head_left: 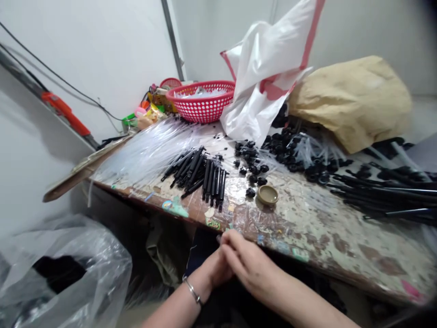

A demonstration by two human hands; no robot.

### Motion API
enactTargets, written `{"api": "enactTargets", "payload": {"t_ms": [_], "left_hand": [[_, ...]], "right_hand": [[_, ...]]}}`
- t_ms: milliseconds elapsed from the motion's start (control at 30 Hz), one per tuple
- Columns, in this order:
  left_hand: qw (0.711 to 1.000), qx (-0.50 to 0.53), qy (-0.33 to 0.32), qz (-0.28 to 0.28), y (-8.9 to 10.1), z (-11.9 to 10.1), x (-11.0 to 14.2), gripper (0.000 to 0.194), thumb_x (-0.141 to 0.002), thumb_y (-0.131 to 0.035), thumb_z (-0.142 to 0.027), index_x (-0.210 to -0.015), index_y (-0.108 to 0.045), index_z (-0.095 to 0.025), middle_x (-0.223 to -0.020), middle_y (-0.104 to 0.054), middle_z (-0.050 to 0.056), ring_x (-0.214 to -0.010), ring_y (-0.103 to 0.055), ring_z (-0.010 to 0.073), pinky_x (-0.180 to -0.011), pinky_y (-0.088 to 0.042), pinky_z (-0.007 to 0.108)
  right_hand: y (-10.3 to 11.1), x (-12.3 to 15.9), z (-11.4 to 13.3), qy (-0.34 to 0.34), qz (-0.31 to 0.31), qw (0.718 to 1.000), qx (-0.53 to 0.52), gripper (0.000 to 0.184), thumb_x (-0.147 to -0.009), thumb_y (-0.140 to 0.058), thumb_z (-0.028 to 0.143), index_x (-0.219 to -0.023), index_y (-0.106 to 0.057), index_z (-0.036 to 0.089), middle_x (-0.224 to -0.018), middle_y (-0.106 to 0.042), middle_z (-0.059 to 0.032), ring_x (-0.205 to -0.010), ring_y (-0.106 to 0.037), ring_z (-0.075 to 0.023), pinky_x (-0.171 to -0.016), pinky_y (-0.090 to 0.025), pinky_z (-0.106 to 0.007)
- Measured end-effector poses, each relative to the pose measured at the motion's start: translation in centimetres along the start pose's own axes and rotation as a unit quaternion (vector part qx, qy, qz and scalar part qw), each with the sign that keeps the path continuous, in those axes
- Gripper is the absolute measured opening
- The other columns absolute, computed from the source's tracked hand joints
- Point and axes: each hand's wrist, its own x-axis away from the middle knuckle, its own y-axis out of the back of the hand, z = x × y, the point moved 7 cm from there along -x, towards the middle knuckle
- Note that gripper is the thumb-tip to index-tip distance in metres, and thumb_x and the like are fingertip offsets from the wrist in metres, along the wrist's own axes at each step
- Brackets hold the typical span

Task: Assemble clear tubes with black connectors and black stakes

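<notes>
Both my hands meet just below the worn table's front edge [307,255]. My right hand [251,264] lies over my left hand [215,271], its fingers curled and pressed together at a small dark tip near the table edge. The left hand's fingers are hidden under the right; a metal bracelet [193,290] sits on its wrist. What the hands hold is hidden. On the table above them lies a bunch of short black sticks [201,175], a scatter of black caps [252,168] and a small olive dish [267,195].
Thin clear tubes [146,152] fan over the table's left. A red basket [203,102], a white-and-red plastic bag [269,73] and a tan sack [351,98] stand behind. Long black rods [385,193] lie at the right. A clear plastic bag [61,273] sits low left.
</notes>
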Motion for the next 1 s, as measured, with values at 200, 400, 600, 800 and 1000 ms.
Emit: {"api": "enactTargets", "payload": {"t_ms": [200, 400, 600, 800, 1000], "left_hand": [[0.993, -0.019, 0.002, 0.120, -2.2, -2.0, 0.9, 0.030, -0.076, -0.065, -0.037, -0.086, -0.068, -0.009, -0.080, -0.068, 0.011, -0.068, -0.062, 0.0145, -0.063, -0.048, 0.026], [0.988, -0.082, -0.120, 0.052, -2.5, -6.2, 0.8, 0.025, -0.081, -0.059, -0.037, -0.080, -0.066, -0.013, -0.074, -0.065, 0.006, -0.057, -0.054, 0.0106, -0.047, -0.040, 0.020], [0.910, -0.287, -0.291, -0.066, -2.6, -12.2, -2.3, 0.022, -0.081, -0.057, -0.028, -0.100, -0.063, -0.020, -0.095, -0.062, 0.007, -0.075, -0.057, 0.0167, -0.065, -0.046, 0.028], [0.807, -0.437, -0.390, -0.073, -4.4, -14.3, -6.3, 0.041, -0.072, -0.063, -0.014, -0.112, -0.062, -0.020, -0.114, -0.058, 0.012, -0.109, -0.049, 0.0279, -0.098, -0.034, 0.044], [0.800, -0.447, -0.393, -0.072, -4.4, -15.0, -8.6, 0.023, -0.076, -0.060, -0.020, -0.097, -0.068, -0.023, -0.097, -0.065, 0.009, -0.095, -0.056, 0.0264, -0.089, -0.040, 0.044]], "right_hand": [[13.4, 1.2, -3.0, -0.109, -0.182, 0.972, -0.103, 0.031, -0.090, -0.036, 0.046, -0.105, -0.048, 0.022, -0.063, -0.041, 0.0050, -0.049, -0.037, -0.0087, -0.043, -0.030, -0.020], [19.4, -2.6, -9.0, -0.132, -0.214, 0.943, 0.220, 0.024, -0.079, -0.055, 0.029, -0.099, -0.062, 0.019, -0.069, -0.052, 0.0003, -0.062, -0.050, -0.0137, -0.058, -0.042, -0.026], [19.5, -6.3, -13.0, -0.128, -0.206, 0.929, 0.279, 0.018, -0.066, -0.065, 0.016, -0.083, -0.070, 0.020, -0.074, -0.054, -0.0028, -0.070, -0.054, -0.0176, -0.067, -0.044, -0.031], [19.4, -7.3, -12.8, -0.096, -0.202, 0.935, 0.276, 0.006, -0.071, -0.061, 0.018, -0.069, -0.066, 0.018, -0.077, -0.056, -0.0047, -0.069, -0.054, -0.0167, -0.065, -0.042, -0.029], [19.6, -8.4, -10.9, -0.055, -0.210, 0.949, 0.231, 0.011, -0.079, -0.049, 0.020, -0.075, -0.058, 0.019, -0.068, -0.060, -0.0008, -0.066, -0.054, -0.0156, -0.062, -0.041, -0.027]]}}
